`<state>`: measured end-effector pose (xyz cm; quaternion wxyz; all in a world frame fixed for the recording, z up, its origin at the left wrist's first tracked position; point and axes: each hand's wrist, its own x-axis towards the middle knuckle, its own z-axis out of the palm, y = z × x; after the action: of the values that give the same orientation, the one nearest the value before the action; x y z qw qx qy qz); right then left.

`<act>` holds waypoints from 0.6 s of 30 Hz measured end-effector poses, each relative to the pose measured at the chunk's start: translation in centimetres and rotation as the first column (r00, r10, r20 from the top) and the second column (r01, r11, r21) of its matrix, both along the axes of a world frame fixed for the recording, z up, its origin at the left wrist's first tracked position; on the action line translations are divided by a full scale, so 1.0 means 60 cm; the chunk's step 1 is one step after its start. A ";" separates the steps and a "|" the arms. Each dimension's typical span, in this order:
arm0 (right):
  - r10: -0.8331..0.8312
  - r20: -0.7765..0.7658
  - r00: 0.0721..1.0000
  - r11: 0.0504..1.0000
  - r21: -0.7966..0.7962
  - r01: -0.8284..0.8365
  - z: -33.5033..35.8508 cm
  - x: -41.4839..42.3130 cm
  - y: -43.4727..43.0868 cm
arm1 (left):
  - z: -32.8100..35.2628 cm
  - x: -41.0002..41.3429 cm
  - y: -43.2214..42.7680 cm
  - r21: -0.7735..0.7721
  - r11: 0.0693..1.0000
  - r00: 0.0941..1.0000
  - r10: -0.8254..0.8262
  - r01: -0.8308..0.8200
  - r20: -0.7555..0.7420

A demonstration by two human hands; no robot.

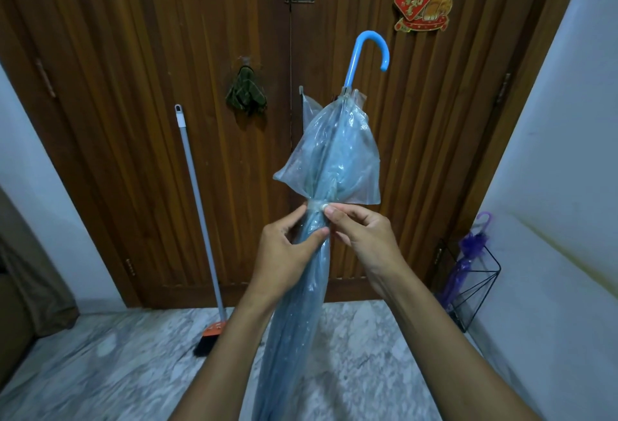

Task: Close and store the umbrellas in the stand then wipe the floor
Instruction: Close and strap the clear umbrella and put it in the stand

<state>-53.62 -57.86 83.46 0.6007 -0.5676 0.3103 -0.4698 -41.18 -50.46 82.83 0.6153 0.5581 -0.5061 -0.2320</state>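
Observation:
A folded clear-blue umbrella (337, 153) stands upright in front of me, its blue hooked handle (369, 53) pointing up. My left hand (284, 253) grips the gathered canopy from the left. My right hand (364, 236) pinches the white strap button at the umbrella's waist. The canopy's lower part runs down between my forearms out of the frame. A black wire umbrella stand (475, 283) sits at the right wall, with a closed purple umbrella (465, 253) in it. A green cloth (245, 93) hangs on a hook on the door.
A brown wooden double door (150, 86) fills the background. A broom (200, 213) with an orange head leans against it on the left. The marble floor (117, 360) spreads below. White walls flank both sides, and a brown curtain hangs at the far left.

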 end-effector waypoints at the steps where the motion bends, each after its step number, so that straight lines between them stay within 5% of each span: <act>1: 0.013 0.002 1.000 1.000 0.019 -0.013 0.000 0.000 -0.001 | -0.001 -0.001 0.001 0.000 1.000 1.000 -0.002 0.002 -0.002; 18: 0.163 0.020 0.986 0.979 0.122 -0.164 -0.015 -0.013 -0.021 | -0.018 -0.011 0.002 0.038 0.999 1.000 0.003 -0.003 -0.016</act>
<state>-54.37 -59.10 82.58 0.6728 -0.5507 0.2878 -0.4017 -41.84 -50.37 81.78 0.6091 0.5685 -0.4957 -0.2452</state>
